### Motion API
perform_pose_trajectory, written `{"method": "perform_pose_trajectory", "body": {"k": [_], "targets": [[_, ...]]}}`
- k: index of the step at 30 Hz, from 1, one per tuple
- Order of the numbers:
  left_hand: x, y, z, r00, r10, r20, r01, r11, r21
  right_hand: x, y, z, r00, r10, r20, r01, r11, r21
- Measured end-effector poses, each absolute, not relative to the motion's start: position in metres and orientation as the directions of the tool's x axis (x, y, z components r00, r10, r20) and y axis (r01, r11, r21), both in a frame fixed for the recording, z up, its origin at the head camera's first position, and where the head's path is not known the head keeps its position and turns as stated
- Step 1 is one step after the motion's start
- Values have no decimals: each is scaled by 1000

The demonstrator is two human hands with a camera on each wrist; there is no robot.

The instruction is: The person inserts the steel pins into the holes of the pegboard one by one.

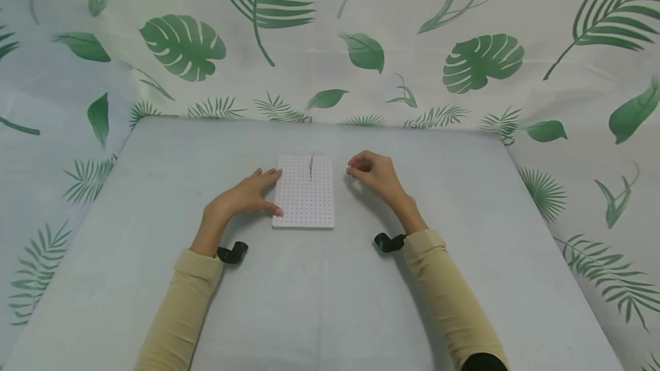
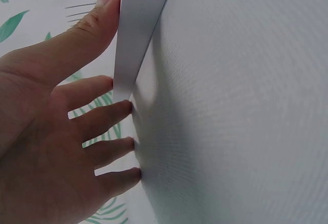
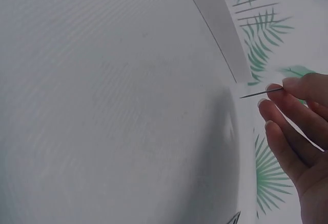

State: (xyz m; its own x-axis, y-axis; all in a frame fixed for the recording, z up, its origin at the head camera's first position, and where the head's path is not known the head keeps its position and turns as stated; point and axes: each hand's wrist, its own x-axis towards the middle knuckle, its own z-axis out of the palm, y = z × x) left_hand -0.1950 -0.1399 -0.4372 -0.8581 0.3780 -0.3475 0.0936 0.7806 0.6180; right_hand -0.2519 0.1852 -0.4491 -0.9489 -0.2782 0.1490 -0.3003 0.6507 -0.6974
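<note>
A white perforated board (image 1: 304,199) lies on the table, with several thin dark metal pins (image 1: 311,168) standing in a row near its far end. My left hand (image 1: 246,192) rests against the board's left edge, thumb near the front corner and index finger farther back, fingers spread and mostly straight. In the left wrist view, the thumb (image 2: 97,26) lies along the board's side and the other fingertips reach down to the table. To the right of the board, my right hand (image 1: 377,175) pinches a thin pointed metal pin (image 3: 261,93) between thumb and index finger, its tip pointing away from the fingers.
A pale cloth covers the table (image 1: 289,302). Small dark pointed pieces (image 3: 235,218) show at the bottom of the right wrist view. Black wrist cameras (image 1: 233,253) sit at both cuffs. A leaf-printed curtain (image 1: 304,10) hangs behind and at the sides.
</note>
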Motion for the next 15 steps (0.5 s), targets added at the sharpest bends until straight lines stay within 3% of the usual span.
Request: {"method": "perform_pose_trajectory", "body": {"k": [15], "targets": [[-196, -139, -438, -860, 365, -356, 81, 788, 610, -257, 170, -445, -939, -302, 164, -323, 610, -724]]}}
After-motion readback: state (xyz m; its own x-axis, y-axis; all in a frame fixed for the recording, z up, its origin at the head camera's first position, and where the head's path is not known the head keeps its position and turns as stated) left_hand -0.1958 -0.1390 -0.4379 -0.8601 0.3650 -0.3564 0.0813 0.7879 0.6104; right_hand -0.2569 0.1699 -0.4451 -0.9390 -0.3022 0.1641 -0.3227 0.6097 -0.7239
